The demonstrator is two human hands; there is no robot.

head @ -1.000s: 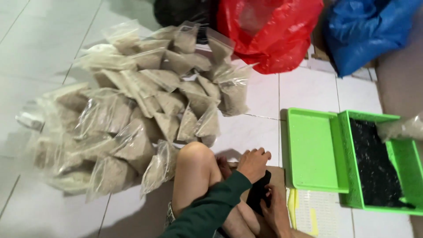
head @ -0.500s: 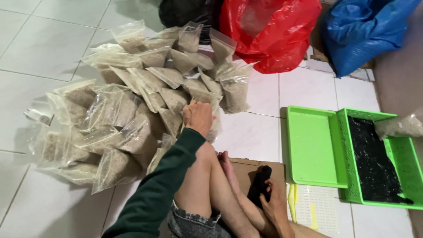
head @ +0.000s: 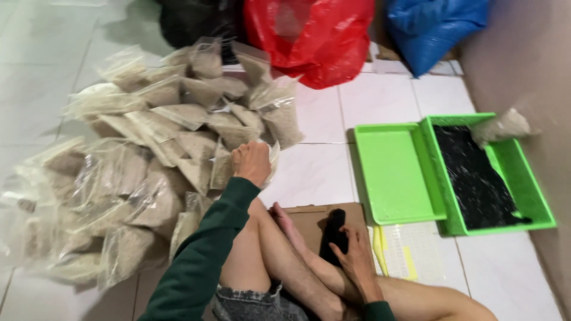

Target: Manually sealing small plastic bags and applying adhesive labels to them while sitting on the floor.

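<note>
Clear plastic packets of pale grain [head: 148,160] sprawl in a big heap across the white tiled floor [head: 315,172], filling the left half of the view, stacked and overlapping every which way. Behind the heap, three bulging plastic sacks sit in a row: a red plastic sack [head: 309,35] in the middle, a blue plastic sack [head: 434,30] to its right against the wall, a black plastic sack [head: 190,21] to its left. On the right, a flat bright green plastic tray [head: 395,172] lies just beside a green plastic basket tray with a dark mesh bottom [head: 523,172], and one more clear packet of grain [head: 499,126] leans on that basket's far rim. Near the bottom, a brown cardboard sheet [head: 309,220] rests on the tiles beneath bare crossed legs.

Now the hands! Left hand [head: 253,163], out of a dark green sleeve, is at the near edge of the heap, fingers curled closed around the top of one packet. Right hand [head: 357,258] rests low by the shin, fingers loosely bent over a small black object [head: 334,232], touching it; whether it truly grips it, I cannot tell.
</note>
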